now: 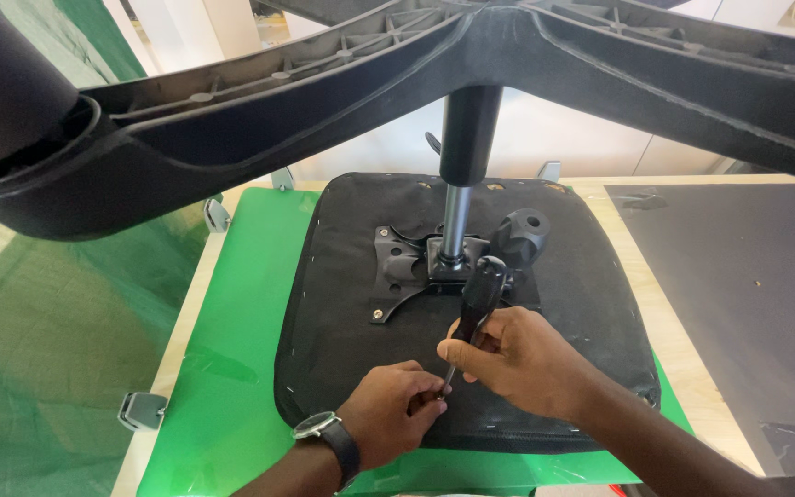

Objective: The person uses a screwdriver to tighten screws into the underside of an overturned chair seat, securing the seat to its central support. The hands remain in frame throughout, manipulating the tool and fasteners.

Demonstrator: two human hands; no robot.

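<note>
So the right hand (pixel 517 354) has its grip closed around the black handle of a screwdriver (pixel 478 299), just below the middle of the frame, shaft angled down and to the left. The left hand (pixel 390 419), the one with the wristwatch (pixel 322 429), is pinched shut right at the tip end, fingers curled around whatever's there; can't tell if it's a screw or just the tip being steadied, it's hidden.

All of this sits on the upturned black seat cushion (pixel 342 368), which lies on a green sheet (pixel 232 368) on the desk (pixel 683 340). The metal mounting plate (pixel 397 276) and gas cylinder (pixel 457 198) are just above the hands, and the chair's star base (pixel 232 120) looms across the top of the frame.

What could go wrong, in my view: the driver is tilted, so the tip could slip out and jab the left fingers or tear the fabric. Also that base looks top-heavy, so leaning on the seat edge could rock the whole thing.
</note>
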